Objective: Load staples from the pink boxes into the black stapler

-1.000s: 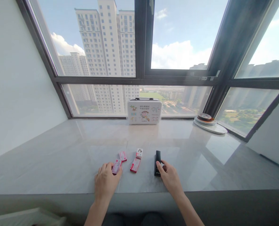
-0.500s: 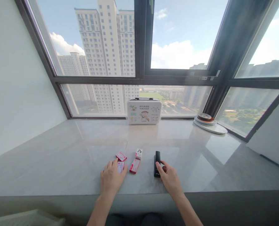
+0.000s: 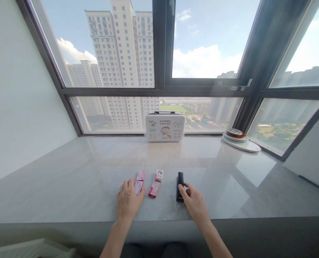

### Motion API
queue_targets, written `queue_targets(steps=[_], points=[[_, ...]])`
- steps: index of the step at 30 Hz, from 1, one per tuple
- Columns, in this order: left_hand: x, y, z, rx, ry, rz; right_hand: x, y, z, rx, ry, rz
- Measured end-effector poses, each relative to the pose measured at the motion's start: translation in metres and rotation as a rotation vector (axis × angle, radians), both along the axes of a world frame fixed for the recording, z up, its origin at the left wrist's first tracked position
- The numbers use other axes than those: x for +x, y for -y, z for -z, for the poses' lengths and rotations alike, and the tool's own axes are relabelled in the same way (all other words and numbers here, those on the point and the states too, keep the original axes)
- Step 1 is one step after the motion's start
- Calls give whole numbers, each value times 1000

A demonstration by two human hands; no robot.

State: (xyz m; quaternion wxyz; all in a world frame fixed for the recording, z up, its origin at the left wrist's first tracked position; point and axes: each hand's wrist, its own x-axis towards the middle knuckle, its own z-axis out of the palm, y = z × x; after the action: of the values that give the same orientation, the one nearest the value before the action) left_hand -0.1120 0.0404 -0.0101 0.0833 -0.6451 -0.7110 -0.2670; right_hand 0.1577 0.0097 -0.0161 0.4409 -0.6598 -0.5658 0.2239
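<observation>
My left hand (image 3: 128, 199) curls its fingers and thumb round a small pink-and-white box (image 3: 138, 187) lying on the sill. Directly beyond that box, and lined up with it, lies another pink-and-white box (image 3: 140, 175). To their right, a red-and-pink box (image 3: 154, 189) sits end to end with a small white-and-red box (image 3: 158, 175) that carries a dark picture. My right hand (image 3: 193, 199) grips a black stapler (image 3: 180, 187) from its right side, thumb on top. The stapler rests lengthwise on the sill, pointing away from me.
A white carry case (image 3: 165, 128) with cartoon prints stands against the window at the back of the grey marble sill (image 3: 68, 182). Stacked plates (image 3: 240, 139) sit in the back right corner. A pale object (image 3: 33, 249) shows below the sill's front edge at lower left.
The far pink-and-white box has turned from a slant to line up with the near one, which my left hand has shifted slightly. My right hand and the stapler have stayed put.
</observation>
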Motion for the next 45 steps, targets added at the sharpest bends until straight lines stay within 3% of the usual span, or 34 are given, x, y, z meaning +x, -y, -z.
queue_targets(steps=[2, 6, 12, 16, 20, 26, 35, 38, 42, 45], points=[[16, 9, -6, 53, 19, 32, 0, 1, 0, 4, -1, 0], [53, 11, -14, 46, 70, 212, -1, 2, -1, 3, -10, -9], [85, -9, -5, -31, 209, 350, 10, -5, -2, -43, -12, -49], [86, -6, -1, -13, 257, 328, 36, -10, -2, -73, -13, -103], [90, 14, -1, -38, 205, 292, 48, -15, -8, -28, 5, -126], [101, 41, -7, -66, 257, 336, 12, -24, -30, 84, 234, -208], [72, 48, -14, -68, 107, 589, -39, -42, -37, 87, 249, -304], [68, 47, -14, -79, 86, 581, -47, -49, -36, 140, 114, -276], [66, 45, -13, -57, 76, 531, -40, -56, -35, 212, -511, -205], [65, 45, -10, -41, 65, 517, -14, -57, -28, 263, -767, -71]])
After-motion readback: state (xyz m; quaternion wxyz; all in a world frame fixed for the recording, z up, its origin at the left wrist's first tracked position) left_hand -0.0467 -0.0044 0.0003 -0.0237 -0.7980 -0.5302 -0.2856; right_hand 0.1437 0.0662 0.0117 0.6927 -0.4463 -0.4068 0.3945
